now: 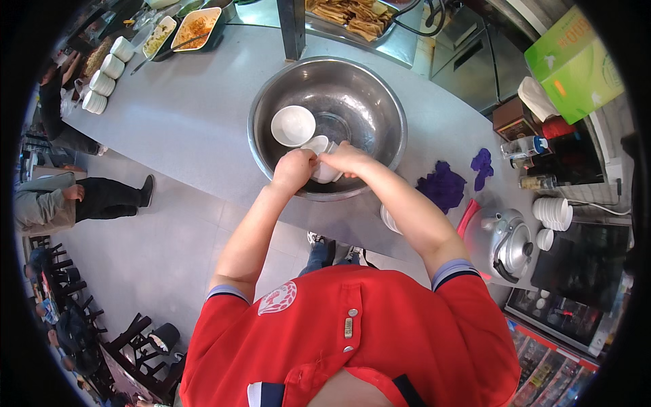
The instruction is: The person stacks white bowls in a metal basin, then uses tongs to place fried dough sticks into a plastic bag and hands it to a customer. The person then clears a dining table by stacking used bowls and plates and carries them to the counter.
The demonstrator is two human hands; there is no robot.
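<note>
A large stainless steel basin (pixel 374 102) rests on the grey countertop in front of me. My left hand (pixel 295 168) and my right hand (pixel 348 158) meet over its near side, both gripping small white cups or bowls (pixel 325 173); fingers partly hide these, so their number is unclear. Just behind my hands, another small white cup (pixel 318 144) shows its top. A larger white bowl (pixel 293 126) sits inside the basin, left of centre, its inside facing up.
White bowl stacks (pixel 102 83) and food trays (pixel 196 29) stand far left. Right are purple cloths (pixel 441 187), a metal kettle (pixel 513 249) and stacked bowls (pixel 552 213). A metal post (pixel 291 30) rises behind the basin. Another person (pixel 46 201) stands left, beyond the counter.
</note>
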